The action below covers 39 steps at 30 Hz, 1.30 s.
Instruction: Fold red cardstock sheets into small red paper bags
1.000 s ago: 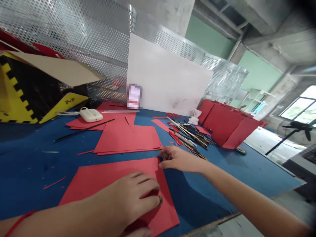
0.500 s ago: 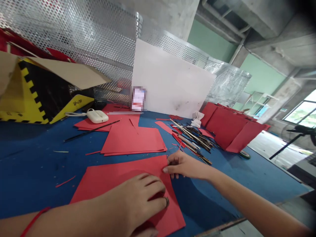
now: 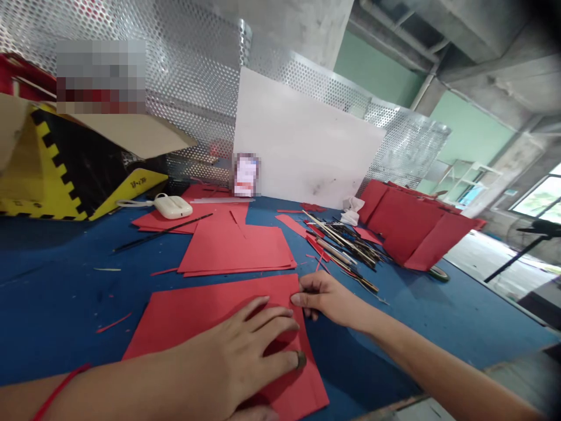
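Observation:
A large red paper sheet (image 3: 197,310) lies on the blue table in front of me, perhaps folded or layered. Across its lower right part my left hand (image 3: 258,351) rests palm down, fingers spread, with a dark ring on one finger. At the sheet's far right corner, my right hand (image 3: 322,298) pinches the edge between thumb and curled fingers. Just beyond the sheet sits a small stack of red paper (image 3: 236,251). My left palm and forearm hide the near left part of the sheet.
Beyond my right hand lies a pile of thin sticks and pencils (image 3: 346,245) with red scraps. Red paper bags (image 3: 407,225) stand at the right. A white case (image 3: 173,206), black pencil (image 3: 162,233), phone (image 3: 246,175), white board (image 3: 302,140) and yellow-black box (image 3: 79,169) are farther back.
My left hand's fingers have spread and reached slightly farther forward on the sheet. My right hand keeps its pinch at the corner, almost unmoved.

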Tool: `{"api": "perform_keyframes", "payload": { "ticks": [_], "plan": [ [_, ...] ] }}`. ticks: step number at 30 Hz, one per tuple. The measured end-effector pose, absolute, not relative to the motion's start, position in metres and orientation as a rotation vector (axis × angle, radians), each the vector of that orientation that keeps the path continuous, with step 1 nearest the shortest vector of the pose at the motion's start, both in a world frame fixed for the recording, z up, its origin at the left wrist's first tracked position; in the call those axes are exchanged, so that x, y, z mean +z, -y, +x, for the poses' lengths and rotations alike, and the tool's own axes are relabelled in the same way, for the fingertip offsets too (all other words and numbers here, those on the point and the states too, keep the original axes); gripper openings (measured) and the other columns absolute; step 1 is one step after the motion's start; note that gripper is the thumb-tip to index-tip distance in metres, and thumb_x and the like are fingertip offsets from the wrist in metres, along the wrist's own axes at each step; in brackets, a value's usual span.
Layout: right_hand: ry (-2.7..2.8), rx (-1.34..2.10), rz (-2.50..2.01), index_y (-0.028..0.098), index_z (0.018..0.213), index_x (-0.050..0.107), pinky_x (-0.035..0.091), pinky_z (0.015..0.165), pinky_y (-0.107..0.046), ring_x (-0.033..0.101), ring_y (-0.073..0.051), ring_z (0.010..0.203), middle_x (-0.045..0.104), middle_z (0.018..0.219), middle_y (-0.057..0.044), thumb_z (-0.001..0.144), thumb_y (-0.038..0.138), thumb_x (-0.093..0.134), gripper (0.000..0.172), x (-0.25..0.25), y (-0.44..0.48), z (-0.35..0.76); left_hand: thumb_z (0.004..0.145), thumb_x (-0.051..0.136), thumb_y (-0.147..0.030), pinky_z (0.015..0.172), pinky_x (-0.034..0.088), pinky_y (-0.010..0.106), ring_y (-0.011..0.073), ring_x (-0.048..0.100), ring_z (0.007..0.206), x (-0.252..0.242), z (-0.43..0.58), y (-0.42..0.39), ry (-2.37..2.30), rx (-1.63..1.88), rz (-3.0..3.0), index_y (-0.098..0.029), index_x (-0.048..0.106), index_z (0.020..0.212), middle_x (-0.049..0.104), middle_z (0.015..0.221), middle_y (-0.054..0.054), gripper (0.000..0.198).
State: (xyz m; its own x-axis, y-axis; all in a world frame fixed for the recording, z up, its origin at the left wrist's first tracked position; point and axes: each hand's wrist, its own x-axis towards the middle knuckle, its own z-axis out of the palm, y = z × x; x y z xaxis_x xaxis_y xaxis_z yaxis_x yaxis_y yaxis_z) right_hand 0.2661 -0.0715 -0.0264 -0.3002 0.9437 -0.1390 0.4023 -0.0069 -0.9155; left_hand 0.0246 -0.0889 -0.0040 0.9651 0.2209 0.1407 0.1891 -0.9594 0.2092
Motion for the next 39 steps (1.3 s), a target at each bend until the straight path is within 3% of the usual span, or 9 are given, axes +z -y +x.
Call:
{"api": "perform_keyframes", "payload": {
  "ticks": [12, 20, 26, 30, 34, 39],
  "plan": [
    [1.532, 1.378, -1.532, 0.017, 0.055, 0.054, 0.030, 0.039, -0.018, 0.045, -0.006, 0.039, 0.052, 0.043, 0.005, 0.056, 0.051, 0.079, 0.042, -0.014, 0.073, 0.260, 0.090, 0.057, -0.038, 0.111, 0.034, 0.050, 0.0315, 0.040, 0.135, -0.003, 0.024, 0.089, -0.278, 0.223, 3.019, -0.026, 0.046, 0.140, 0.043, 0.148, 0.010, 0.052],
    [1.581, 1.349, -1.558, 0.016, 0.055, 0.055, 0.023, 0.038, -0.020, 0.041, -0.006, 0.036, 0.051, 0.042, 0.005, 0.059, 0.049, 0.076, 0.039, -0.010, 0.073, 0.261, 0.089, 0.056, -0.038, 0.113, 0.028, 0.052, 0.0317, 0.037, 0.137, -0.006, 0.024, 0.090, -0.252, 0.255, 2.961, -0.025, 0.044, 0.141, 0.040, 0.150, 0.012, 0.055],
    [1.789, 1.091, -1.401, 0.017, 0.059, 0.056, 0.030, 0.048, -0.023, 0.043, -0.009, 0.048, 0.051, 0.050, 0.004, 0.072, 0.044, 0.067, 0.032, -0.023, 0.075, 0.262, 0.088, 0.056, -0.044, 0.107, 0.035, 0.056, 0.0376, 0.034, 0.137, -0.012, 0.023, 0.090, -0.398, 0.196, 2.931, -0.024, 0.043, 0.142, 0.036, 0.151, 0.015, 0.059],
    [1.799, 0.853, -1.306, 0.017, 0.062, 0.058, 0.031, 0.055, -0.024, 0.042, -0.010, 0.057, 0.050, 0.057, 0.004, 0.076, 0.040, 0.064, 0.028, -0.028, 0.081, 0.263, 0.088, 0.055, -0.044, 0.108, 0.032, 0.059, 0.0375, 0.025, 0.141, -0.026, 0.026, 0.080, -0.606, 0.426, 2.893, -0.022, 0.027, 0.149, 0.028, 0.155, 0.016, 0.070],
    [1.448, 0.900, -1.388, 0.019, 0.062, 0.055, 0.030, 0.051, -0.023, 0.040, -0.009, 0.053, 0.045, 0.056, 0.006, 0.069, 0.045, 0.068, 0.030, -0.012, 0.074, 0.275, 0.090, 0.051, -0.041, 0.110, 0.027, 0.061, 0.0370, 0.020, 0.142, -0.039, 0.029, 0.064, -0.911, 0.662, 2.883, -0.018, 0.025, 0.149, 0.023, 0.155, 0.018, 0.068],
    [1.021, 0.665, -1.343, 0.018, 0.068, 0.060, 0.039, 0.053, -0.026, 0.053, -0.014, 0.057, 0.059, 0.063, 0.002, 0.060, 0.043, 0.075, 0.030, 0.031, 0.054, 0.306, 0.091, 0.051, -0.043, 0.110, 0.027, 0.060, 0.0375, 0.021, 0.142, -0.050, 0.027, 0.053, -0.998, 0.715, 2.932, -0.022, 0.031, 0.147, 0.025, 0.156, 0.015, 0.063]
  ]
}}
